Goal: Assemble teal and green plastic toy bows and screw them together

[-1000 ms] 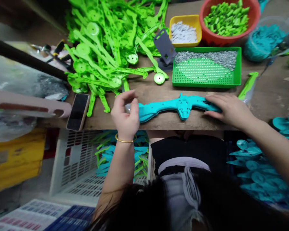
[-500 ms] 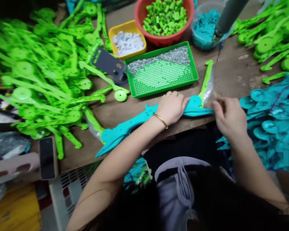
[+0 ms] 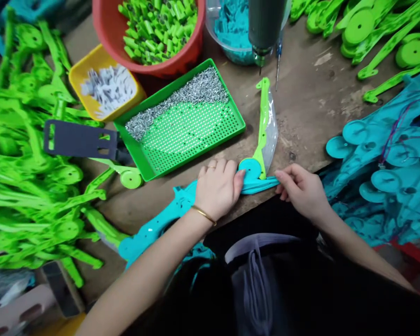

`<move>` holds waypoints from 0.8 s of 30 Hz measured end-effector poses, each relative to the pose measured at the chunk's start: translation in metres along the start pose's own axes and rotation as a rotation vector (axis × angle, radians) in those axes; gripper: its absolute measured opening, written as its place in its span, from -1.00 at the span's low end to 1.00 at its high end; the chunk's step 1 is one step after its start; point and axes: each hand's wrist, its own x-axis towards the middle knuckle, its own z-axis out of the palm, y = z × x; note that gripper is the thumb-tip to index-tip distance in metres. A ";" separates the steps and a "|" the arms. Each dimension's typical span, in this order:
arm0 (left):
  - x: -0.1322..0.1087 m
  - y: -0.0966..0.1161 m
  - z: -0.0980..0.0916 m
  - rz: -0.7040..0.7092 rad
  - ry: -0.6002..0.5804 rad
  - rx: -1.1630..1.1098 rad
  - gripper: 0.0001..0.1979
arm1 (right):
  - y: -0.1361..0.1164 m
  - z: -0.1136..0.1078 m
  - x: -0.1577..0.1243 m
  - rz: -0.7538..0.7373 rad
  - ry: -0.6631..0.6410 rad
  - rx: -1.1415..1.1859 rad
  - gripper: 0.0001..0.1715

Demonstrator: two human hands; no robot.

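Observation:
A long blue plastic frame point(image 3: 149, 235) lies slanted along the table's near edge. My left hand point(image 3: 219, 189), with a gold bangle at the wrist, is closed over its right half and presses it down. At the frame's right tip, my right hand point(image 3: 303, 191) has thumb and curled fingers pinched at the narrow end. A green plastic arm point(image 3: 263, 126) with a clear plastic sheet point(image 3: 272, 133) stands out from the frame beside a round blue disc point(image 3: 250, 169). Another green arm point(image 3: 103, 226) joins its left end. My left forearm hides part of the frame.
Behind are a green tray point(image 3: 192, 144) of small screws, a yellow box point(image 3: 80, 95) of white pieces, a red bowl point(image 3: 105, 35) of green caps and a hanging power screwdriver point(image 3: 269, 25). Green parts point(image 3: 31, 186) heap at left, blue parts point(image 3: 399, 154) at right.
The view has shifted and turned, bringing the tray and bowls leftward and the screwdriver upright. My left hand stays on the blue frame; my right hand remains at its tip, fingers curled closer in.

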 end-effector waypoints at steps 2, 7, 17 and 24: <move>0.005 0.000 -0.006 -0.005 -0.097 0.006 -0.55 | 0.000 0.001 0.001 -0.003 0.016 0.002 -0.47; 0.013 0.000 -0.016 -0.005 -0.256 -0.012 -0.56 | 0.000 -0.006 -0.001 -0.064 -0.010 -0.010 -0.52; -0.003 -0.001 -0.016 -0.007 -0.105 -0.022 -0.50 | -0.003 -0.003 -0.007 -0.092 -0.054 0.347 -0.74; -0.012 -0.008 -0.015 0.071 0.014 -0.102 -0.45 | -0.005 -0.011 -0.002 -0.061 -0.294 0.400 -0.61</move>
